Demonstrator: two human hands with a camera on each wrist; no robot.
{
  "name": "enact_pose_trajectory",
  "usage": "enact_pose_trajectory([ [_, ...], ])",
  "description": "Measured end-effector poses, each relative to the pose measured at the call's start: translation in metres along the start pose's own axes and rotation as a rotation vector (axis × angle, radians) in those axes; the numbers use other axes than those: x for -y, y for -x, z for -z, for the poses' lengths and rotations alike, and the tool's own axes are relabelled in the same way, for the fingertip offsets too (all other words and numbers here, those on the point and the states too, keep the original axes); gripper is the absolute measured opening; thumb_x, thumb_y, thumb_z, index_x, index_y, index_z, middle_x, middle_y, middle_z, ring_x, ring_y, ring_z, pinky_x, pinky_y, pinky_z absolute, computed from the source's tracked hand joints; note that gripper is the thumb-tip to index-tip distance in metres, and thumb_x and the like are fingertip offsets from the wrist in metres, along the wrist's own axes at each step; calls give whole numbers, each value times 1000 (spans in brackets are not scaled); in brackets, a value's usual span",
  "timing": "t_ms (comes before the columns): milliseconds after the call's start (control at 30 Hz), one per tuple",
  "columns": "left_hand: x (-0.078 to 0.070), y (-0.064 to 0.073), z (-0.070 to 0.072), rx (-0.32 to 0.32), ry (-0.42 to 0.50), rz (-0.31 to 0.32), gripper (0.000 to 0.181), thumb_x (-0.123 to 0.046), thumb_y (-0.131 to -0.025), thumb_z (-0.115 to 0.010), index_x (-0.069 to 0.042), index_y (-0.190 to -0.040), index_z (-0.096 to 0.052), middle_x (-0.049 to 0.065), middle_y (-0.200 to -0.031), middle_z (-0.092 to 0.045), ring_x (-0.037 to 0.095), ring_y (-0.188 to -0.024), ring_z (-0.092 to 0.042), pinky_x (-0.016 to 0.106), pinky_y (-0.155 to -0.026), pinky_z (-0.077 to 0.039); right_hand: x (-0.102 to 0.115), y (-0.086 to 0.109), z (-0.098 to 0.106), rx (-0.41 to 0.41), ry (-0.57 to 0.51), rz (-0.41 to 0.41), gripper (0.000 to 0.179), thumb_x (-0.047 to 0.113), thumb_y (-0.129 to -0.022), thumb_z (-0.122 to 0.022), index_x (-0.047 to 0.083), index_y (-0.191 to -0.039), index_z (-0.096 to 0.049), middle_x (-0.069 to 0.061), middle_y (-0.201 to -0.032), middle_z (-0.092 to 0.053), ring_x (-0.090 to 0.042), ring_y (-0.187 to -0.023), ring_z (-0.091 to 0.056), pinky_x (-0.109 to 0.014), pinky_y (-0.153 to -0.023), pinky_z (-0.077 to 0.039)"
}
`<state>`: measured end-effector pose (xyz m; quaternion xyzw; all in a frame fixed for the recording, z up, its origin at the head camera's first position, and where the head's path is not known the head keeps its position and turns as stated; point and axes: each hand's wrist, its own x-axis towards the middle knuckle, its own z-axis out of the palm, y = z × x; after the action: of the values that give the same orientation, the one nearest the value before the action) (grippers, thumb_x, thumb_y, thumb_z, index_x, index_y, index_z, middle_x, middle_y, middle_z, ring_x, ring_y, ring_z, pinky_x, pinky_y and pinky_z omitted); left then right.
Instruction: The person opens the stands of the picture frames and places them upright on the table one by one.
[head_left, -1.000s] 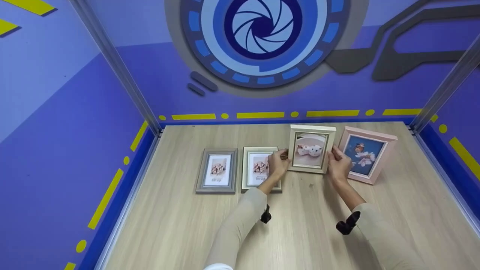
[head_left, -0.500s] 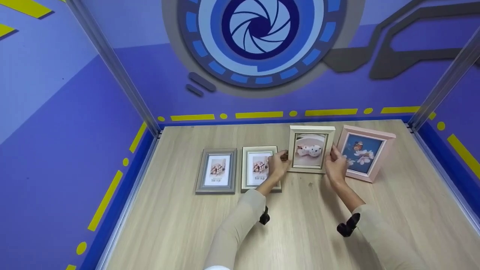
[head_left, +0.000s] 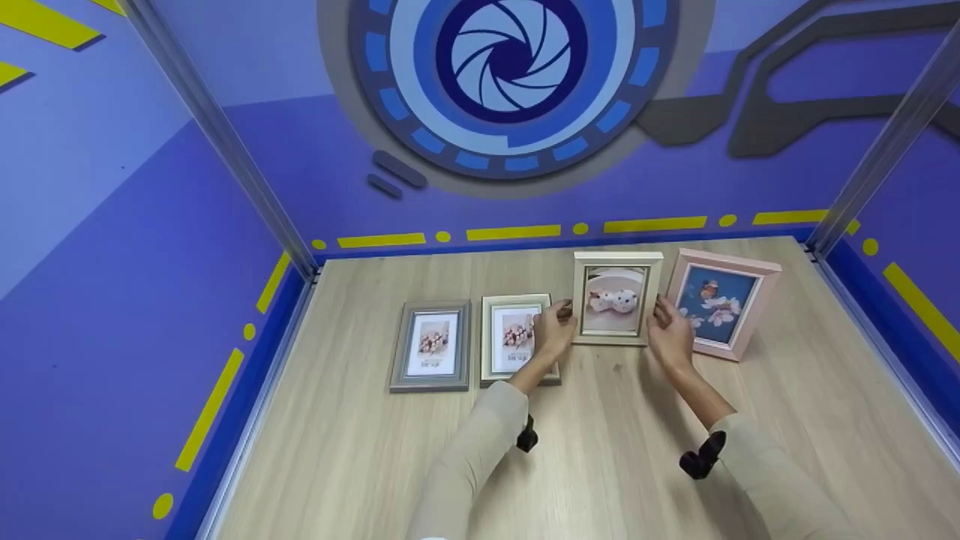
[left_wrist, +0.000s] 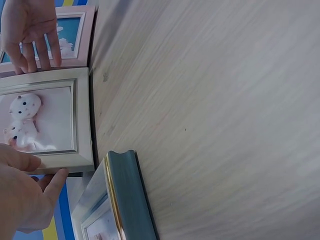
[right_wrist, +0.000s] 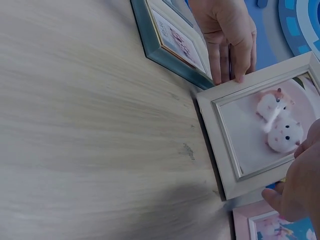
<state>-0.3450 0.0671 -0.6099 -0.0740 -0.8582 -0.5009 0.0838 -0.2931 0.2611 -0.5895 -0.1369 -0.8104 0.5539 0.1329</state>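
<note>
A cream picture frame (head_left: 617, 298) showing two spotted toy animals stands upright on the wooden table. At its left side my left hand (head_left: 553, 330) pinches the edge; in the left wrist view the thumb lies on the front border and the index fingertip touches the side. My right hand (head_left: 671, 336) is at the opposite side, its fingers (left_wrist: 53, 47) fairly straight with tips at the frame's edge. A pink picture frame (head_left: 724, 300) with a flower picture stands behind and right of that hand. Left of my left hand lies a pale gold picture frame (head_left: 517, 341), partly covered by it.
A grey picture frame (head_left: 430, 345) lies at the far left of the row. The wooden table (head_left: 600, 465) ends at a blue patterned back wall (head_left: 262, 165), with metal posts at both corners. Black devices (head_left: 703, 455) sit on both sleeves.
The head view has shifted slightly. My right hand's fingers have changed pose a little and covered part of the pink frame's edge. The cream frame stays in about the same place.
</note>
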Motion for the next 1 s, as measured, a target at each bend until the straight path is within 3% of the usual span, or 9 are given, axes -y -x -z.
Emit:
enact_pose_trajectory([
  [133, 3, 2, 9, 9, -18, 38, 31, -2, -90, -67, -2, -121, -72, 10, -108, -79, 21, -98, -76, 26, -90, -59, -4, 5, 1, 11, -8, -12, 44, 2, -100, -47, -8, -143, -51, -29, -140, -59, -35, -133, -58, -7, -88, -48],
  [200, 4, 4, 15, 7, -25, 59, 32, -2, -90, -66, -4, -122, -72, 8, -107, -79, 20, -97, -77, 27, -89, -59, -5, 8, 3, 14, -12, -26, 42, 3, -102, -47, -7, -142, -53, -27, -137, -62, -27, -123, -65, 0, -73, -42],
  [333, 7, 4, 32, -33, 9, 69, 29, -1, -91, -64, -5, -118, -74, 7, -102, -80, 21, -94, -77, 25, -83, -60, -5, 12, 10, 38, -55, -54, 38, 4, -104, -46, -7, -140, -54, -30, -127, -67, -3, -88, -72, -11, -69, -56],
  [433, 11, 5, 48, -62, 47, 77, 26, 0, -91, -64, -5, -114, -74, 8, -100, -80, 21, -91, -77, 25, -79, -60, -5, 15, 16, 83, -102, -69, 34, 3, -104, -45, -10, -133, -57, -25, -107, -75, 4, -71, -70, -21, -66, -61],
  [533, 15, 6, 66, -68, 75, 106, 25, -1, -91, -64, -4, -113, -74, 9, -100, -80, 21, -91, -76, 26, -79, -60, -6, 18, 21, 174, -125, -87, 33, 4, -104, -44, -13, -129, -58, -10, -90, -78, -2, -69, -72, -25, -65, -63],
  [633, 21, 8, 85, -72, 92, 127, 25, 1, -90, -63, -2, -113, -73, 12, -101, -79, 23, -92, -74, 27, -82, -59, -7, 19, 24, 292, -113, -104, 34, 5, -105, -44, -16, -129, -56, -4, -86, -78, -6, -71, -74, -27, -66, -63],
  [833, 30, 12, 117, -66, 144, 139, 29, 6, -88, -60, 7, -116, -67, 24, -107, -73, 32, -97, -69, 35, -89, -58, -7, 24, 13, 501, -28, -85, 34, 5, -104, -46, -18, -127, -56, -18, -95, -77, -14, -80, -76, -28, -71, -63],
  [1000, 37, 24, 135, 55, 117, 171, 39, 2, -90, -60, 9, -128, -60, 31, -124, -64, 40, -117, -64, 45, -103, -54, -1, 35, -11, 660, 13, -19, 35, 5, -104, -47, -19, -129, -56, -32, -114, -71, -28, -98, -75, -39, -83, -63],
])
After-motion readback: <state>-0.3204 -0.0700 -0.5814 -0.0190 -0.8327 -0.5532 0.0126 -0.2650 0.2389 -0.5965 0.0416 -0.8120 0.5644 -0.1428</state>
